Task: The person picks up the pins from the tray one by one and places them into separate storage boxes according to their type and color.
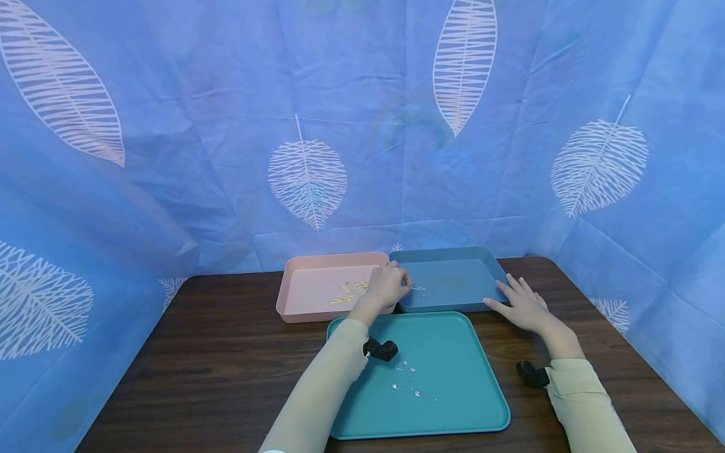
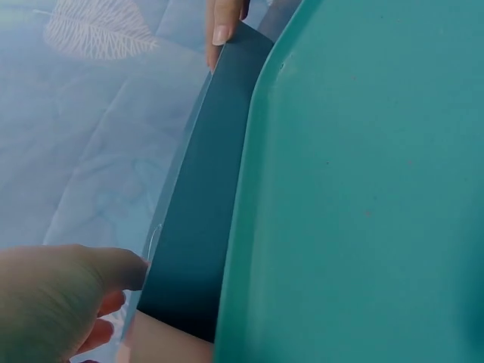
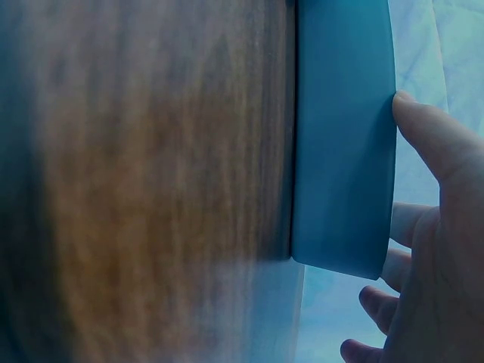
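Blue tray (image 1: 453, 283) sits between pink tray (image 1: 317, 286) and right hand (image 1: 523, 305), fingers spread, green tray (image 1: 453, 352) just in front.

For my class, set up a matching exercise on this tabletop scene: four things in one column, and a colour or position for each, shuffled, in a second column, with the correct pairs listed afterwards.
Column A
1. pink tray
2. blue tray
3. teal tray
4. right hand

Column B
a. nearest the person, with silvery pins lying in it
b. back left, with gold pins lying in it
c. rests at the blue tray's right edge
d. back right, left hand reaching over its left rim

Pairs: 1-b, 2-d, 3-a, 4-c
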